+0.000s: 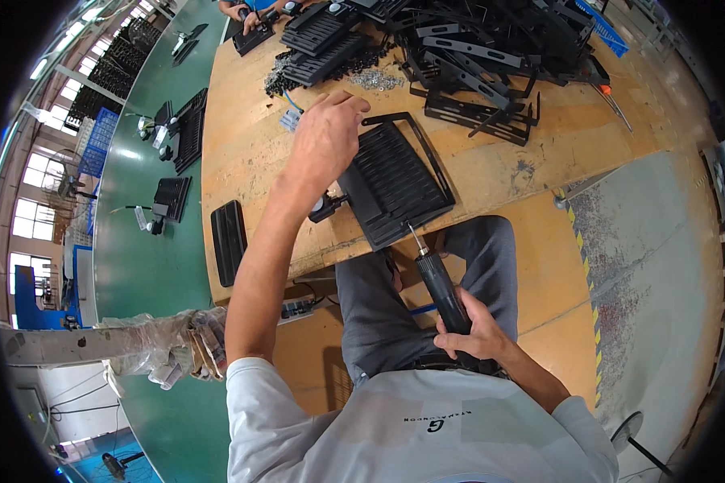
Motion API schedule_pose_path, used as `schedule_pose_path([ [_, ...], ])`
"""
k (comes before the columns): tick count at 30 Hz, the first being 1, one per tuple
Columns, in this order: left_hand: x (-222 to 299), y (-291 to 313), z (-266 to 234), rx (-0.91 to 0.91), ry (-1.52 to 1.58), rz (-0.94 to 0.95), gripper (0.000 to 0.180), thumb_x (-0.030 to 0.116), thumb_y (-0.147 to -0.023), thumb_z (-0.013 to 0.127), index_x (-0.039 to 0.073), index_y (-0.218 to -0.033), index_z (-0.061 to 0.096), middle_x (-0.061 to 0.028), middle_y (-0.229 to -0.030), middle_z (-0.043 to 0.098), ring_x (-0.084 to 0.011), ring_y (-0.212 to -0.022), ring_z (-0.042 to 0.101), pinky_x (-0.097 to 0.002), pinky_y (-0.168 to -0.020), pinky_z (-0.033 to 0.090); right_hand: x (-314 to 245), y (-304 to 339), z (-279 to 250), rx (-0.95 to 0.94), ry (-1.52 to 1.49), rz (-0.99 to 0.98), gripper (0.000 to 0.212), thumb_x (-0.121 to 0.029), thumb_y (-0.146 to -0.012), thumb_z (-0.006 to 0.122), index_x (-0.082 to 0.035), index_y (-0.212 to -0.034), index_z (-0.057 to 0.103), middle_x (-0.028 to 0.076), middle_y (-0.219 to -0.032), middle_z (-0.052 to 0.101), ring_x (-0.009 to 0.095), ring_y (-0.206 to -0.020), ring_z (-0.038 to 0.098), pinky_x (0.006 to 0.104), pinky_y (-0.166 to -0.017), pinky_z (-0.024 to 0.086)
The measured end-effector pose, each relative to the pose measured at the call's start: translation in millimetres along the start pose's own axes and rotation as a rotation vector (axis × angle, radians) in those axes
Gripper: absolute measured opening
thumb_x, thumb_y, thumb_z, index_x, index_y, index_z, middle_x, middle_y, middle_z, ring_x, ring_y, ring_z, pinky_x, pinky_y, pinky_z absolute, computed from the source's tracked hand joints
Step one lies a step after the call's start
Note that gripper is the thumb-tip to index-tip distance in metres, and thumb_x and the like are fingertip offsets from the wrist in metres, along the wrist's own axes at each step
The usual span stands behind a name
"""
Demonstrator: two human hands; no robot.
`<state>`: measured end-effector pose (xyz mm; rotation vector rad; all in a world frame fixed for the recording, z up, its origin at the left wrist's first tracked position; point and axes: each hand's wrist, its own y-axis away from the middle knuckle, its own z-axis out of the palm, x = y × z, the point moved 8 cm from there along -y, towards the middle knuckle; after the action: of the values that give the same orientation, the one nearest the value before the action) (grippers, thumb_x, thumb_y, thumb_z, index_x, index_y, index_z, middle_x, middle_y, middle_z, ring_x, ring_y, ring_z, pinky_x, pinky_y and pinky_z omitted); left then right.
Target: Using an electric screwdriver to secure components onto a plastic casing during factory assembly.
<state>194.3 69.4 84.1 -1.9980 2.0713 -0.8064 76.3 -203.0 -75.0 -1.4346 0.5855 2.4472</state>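
Observation:
A black finned floodlight housing (395,173) lies at the table's near edge, with a U-shaped black bracket (432,153) along its right side. My right hand (479,330) is wrapped round a black electric screwdriver (439,288). The screwdriver's bit meets the housing's near corner, by the bracket's near end. At the far end of the housing, my left hand (328,138) is closed, its fingertips together beside the bracket's other end; what they pinch, if anything, is hidden. A round-ended black fitting (327,207) sticks out from the housing's left side.
Black brackets (475,68) are heaped at the far right, near a screwdriver with an orange handle (604,90). Small screws and washers (374,79) lie beside stacked housings (321,40). A dark rectangular part (229,243) is at left. Across the table, a co-worker's hands (250,18) handle another piece.

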Motion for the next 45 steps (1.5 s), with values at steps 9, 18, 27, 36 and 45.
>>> schedule_pose_path([
  [9, -57, -71, 79, -0.231, -0.062, -0.116, 0.020, 0.005, -0.086, 0.065, 0.007, -0.102, 0.078, -0.0221, -0.096, 0.073, -0.0397, -0.095, 0.071, -0.0465, -0.087, 0.057, 0, -1, -1, 0.002, -0.019, 0.016, 0.054, -0.007, -0.087, 0.079, 0.000, -0.126, 0.043, 0.002, -0.079, 0.053, 0.011, -0.058, 0.057, 0.0270, -0.051, 0.048],
  [18, -73, -82, 114, -0.278, -0.046, -0.062, 0.015, 0.017, -0.082, 0.078, 0.010, -0.095, 0.079, -0.0166, -0.096, 0.075, -0.0378, -0.093, 0.071, -0.0425, -0.086, 0.057, 2, 0, -5, -0.002, -0.027, 0.045, 0.052, -0.007, -0.086, 0.081, -0.001, -0.123, 0.045, 0.002, -0.080, 0.053, 0.010, -0.059, 0.057, 0.0267, -0.052, 0.048],
  [27, -72, -79, 121, -0.186, -0.296, 0.145, 0.007, 0.006, -0.086, 0.066, 0.002, -0.090, 0.070, -0.0191, -0.098, 0.073, -0.0391, -0.091, 0.071, -0.0470, -0.085, 0.058, 6, -4, -5, 0.017, -0.056, 0.065, 0.052, -0.009, -0.085, 0.082, -0.002, -0.121, 0.046, 0.002, -0.080, 0.053, 0.010, -0.060, 0.057, 0.0261, -0.052, 0.048],
  [36, 34, 13, 17, -0.104, 0.403, -0.198, 0.020, 0.017, -0.096, 0.068, -0.001, -0.104, 0.072, -0.0049, -0.079, 0.070, -0.0088, -0.074, 0.062, -0.0292, -0.068, 0.051, 5, -3, -11, 0.002, -0.065, 0.026, 0.054, -0.007, -0.084, 0.082, -0.002, -0.122, 0.046, 0.002, -0.080, 0.053, 0.010, -0.058, 0.057, 0.0261, -0.051, 0.047],
  [45, 52, 86, 26, -0.135, 0.486, -0.394, 0.010, 0.005, -0.093, 0.071, -0.002, -0.099, 0.071, -0.0038, -0.079, 0.068, -0.0076, -0.072, 0.059, -0.0262, -0.066, 0.050, -5, -4, -10, 0.012, -0.026, 0.014, 0.056, -0.006, -0.083, 0.082, -0.004, -0.125, 0.046, 0.001, -0.079, 0.053, 0.008, -0.057, 0.056, 0.0248, -0.051, 0.046],
])
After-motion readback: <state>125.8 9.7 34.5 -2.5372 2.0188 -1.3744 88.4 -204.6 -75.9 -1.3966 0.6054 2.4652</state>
